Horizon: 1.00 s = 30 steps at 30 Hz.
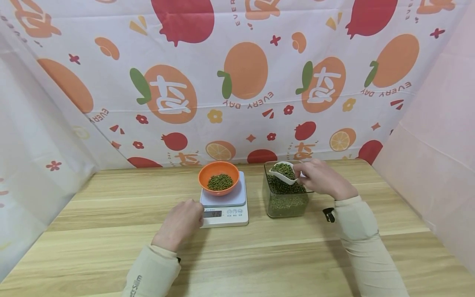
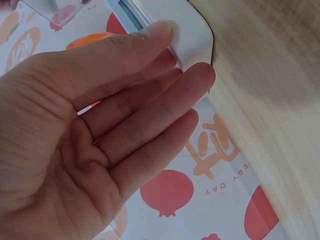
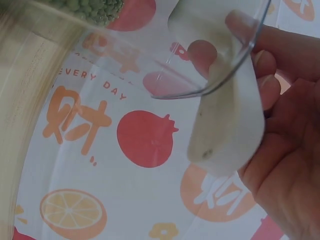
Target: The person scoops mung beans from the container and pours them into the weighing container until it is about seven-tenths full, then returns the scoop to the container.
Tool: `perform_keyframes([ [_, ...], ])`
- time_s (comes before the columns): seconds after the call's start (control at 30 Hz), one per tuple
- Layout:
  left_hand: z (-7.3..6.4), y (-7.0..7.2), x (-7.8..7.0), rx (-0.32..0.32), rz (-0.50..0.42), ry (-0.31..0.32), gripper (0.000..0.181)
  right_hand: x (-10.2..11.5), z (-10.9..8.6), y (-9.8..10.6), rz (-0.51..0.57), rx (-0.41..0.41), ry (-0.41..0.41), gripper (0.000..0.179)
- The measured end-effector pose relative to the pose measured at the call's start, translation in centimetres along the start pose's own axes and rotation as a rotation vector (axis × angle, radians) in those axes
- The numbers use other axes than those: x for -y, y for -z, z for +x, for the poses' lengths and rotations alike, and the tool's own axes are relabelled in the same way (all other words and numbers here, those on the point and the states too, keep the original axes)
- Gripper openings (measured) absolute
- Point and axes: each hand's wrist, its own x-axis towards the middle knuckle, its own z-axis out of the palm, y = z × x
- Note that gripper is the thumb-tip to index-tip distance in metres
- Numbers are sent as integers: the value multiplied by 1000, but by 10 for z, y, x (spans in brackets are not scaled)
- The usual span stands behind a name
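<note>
A white scoop [image 1: 283, 178] heaped with green mung beans [image 1: 283, 168] is gripped by my right hand [image 1: 320, 178]. The scoop is over the mouth of a clear rectangular container [image 1: 287, 206] holding more beans. Fingers and thumb hold the scoop's handle [image 3: 225, 125] in the right wrist view. To the left, an orange bowl [image 1: 205, 176] with some mung beans stands on a white kitchen scale [image 1: 237, 219]. The left hand [image 1: 182, 220] is at the scale's front left, its fairly straight fingers touching the scale's edge [image 2: 192, 45]. Small digits show on the scale's display [image 1: 213, 214].
A wooden table [image 1: 259, 255] carries everything. Behind it hangs a fruit-printed cloth [image 1: 245, 136], with pale cloth at both sides. The container's clear rim [image 3: 200, 93] lies close beside the right hand. A black strap end [image 1: 328, 215] hangs by the right sleeve.
</note>
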Motion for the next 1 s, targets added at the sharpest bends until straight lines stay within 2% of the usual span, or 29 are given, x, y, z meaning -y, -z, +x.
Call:
perform_keyframes([
  [0.2,1,0,-1,1,1,-1,29,-1,-1,2,-23,-20,8,29],
  [0.53,0,-2,2,-24,16,-14,29,-1,-3,5,-31,-23,-41,21],
  [1.0,0,-2,1,1,3,5,21,-1,-5,6,-23,-73,-48,19],
])
